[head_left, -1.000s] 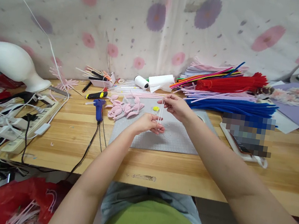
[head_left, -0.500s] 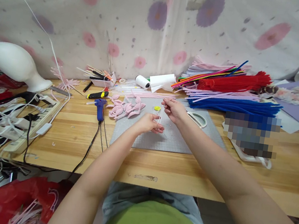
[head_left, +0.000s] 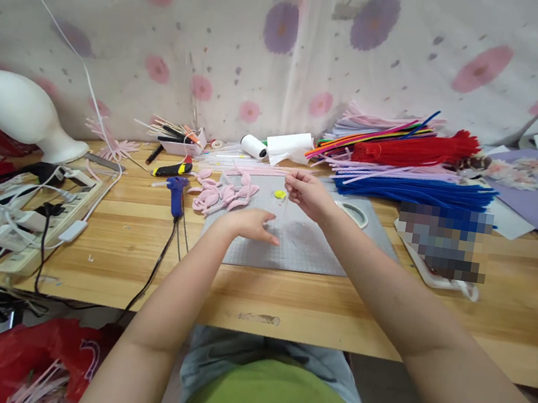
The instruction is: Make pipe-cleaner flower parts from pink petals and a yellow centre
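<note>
My right hand point(head_left: 306, 194) is pinched closed above the grey cutting mat point(head_left: 311, 255). From its fingertips hangs a thin pale strand point(head_left: 285, 205), too blurred to name more exactly. My left hand point(head_left: 253, 225) hovers lower over the mat, thumb and fingers apart, holding nothing. Just behind the strand lies a small yellow piece point(head_left: 280, 194). Left of it, pink fuzzy petal-like loops point(head_left: 222, 194) form a pile at the mat's edge. White-handled scissors point(head_left: 355, 214) rest partly hidden behind my right forearm.
A blue glue gun point(head_left: 176, 198) and a yellow-black cutter point(head_left: 172, 169) lie left. Bundles of blue point(head_left: 417, 190) and red pipe cleaners point(head_left: 413, 149) are stacked back right. Left stand a power strip point(head_left: 65, 215) with tangled cables and a white foam head point(head_left: 20, 107). A red bag point(head_left: 24, 353) sits below.
My left hand has let go of the pale strand, opened and drawn slightly left. The right hand still pinches the strand, shifted a little left and up. The view has moved slightly.
</note>
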